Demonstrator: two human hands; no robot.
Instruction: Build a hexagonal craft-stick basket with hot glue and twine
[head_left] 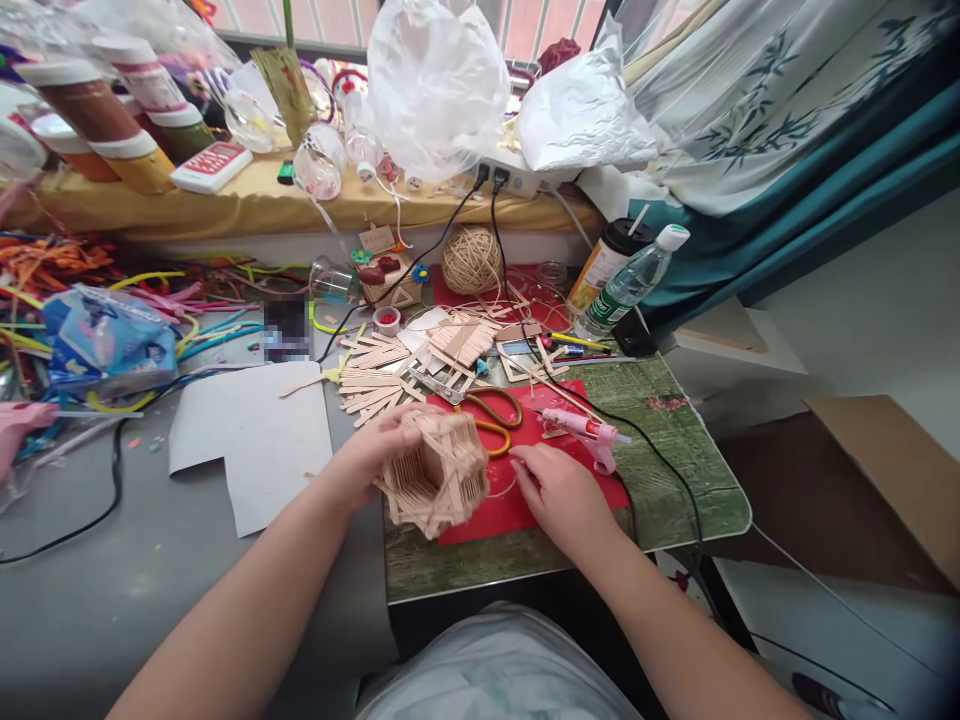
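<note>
My left hand (379,450) grips a hexagonal box of stacked craft sticks (436,472) by its left side, tilted so that its hollow middle faces me. Twine seems to run around the box's rim. To the right, my right hand (551,490) is closed over the red mat (559,405), apart from the box. A thin pale strand of twine (501,492) curves from the box towards its fingertips. Just beyond the fingers lie scissors with yellow-brown handles (495,438). A pink hot glue gun (577,425) rests on the mat to the right.
Loose craft sticks (375,375) lie behind the box, with a ball of twine (471,260) farther back. A water bottle (634,285) and a lidded drink cup (607,265) stand at the back right. Black cords (660,445) cross the table's right side. White cardboard (259,425) lies left.
</note>
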